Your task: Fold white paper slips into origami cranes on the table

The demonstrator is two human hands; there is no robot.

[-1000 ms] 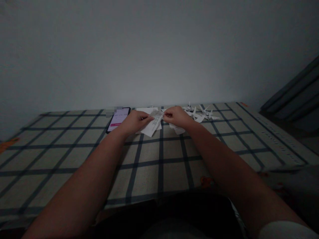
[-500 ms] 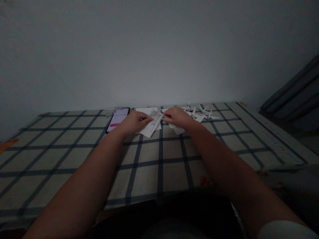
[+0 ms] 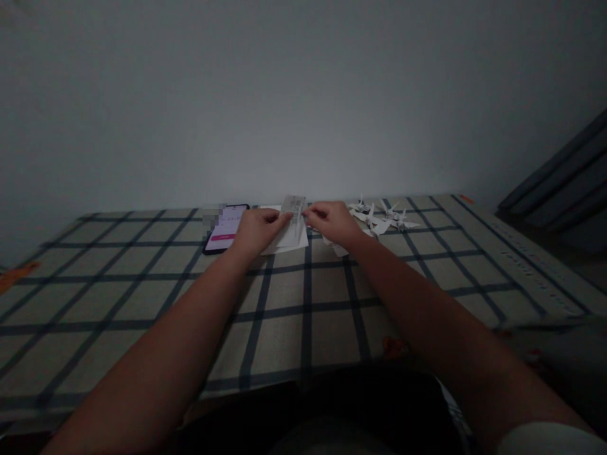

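Note:
A folded sheet of paper with printed text stands tilted over other white sheets at the far side of the table. My left hand pinches its left side between thumb and fingers. At the paper's right edge is my right hand, its thumb and fingertips drawn together on that edge. Beneath the right hand lies another piece of white paper, partly hidden. Just right of that hand sit several folded paper cranes.
A phone with a lit screen lies left of my left hand. The table wears a checked cloth and meets a pale wall behind. Dark grey folds of fabric hang at the right.
The folded paper has turned from a slant to more upright, its lower end swinging away from me. Both hands have stayed near it, the right shifting slightly left.

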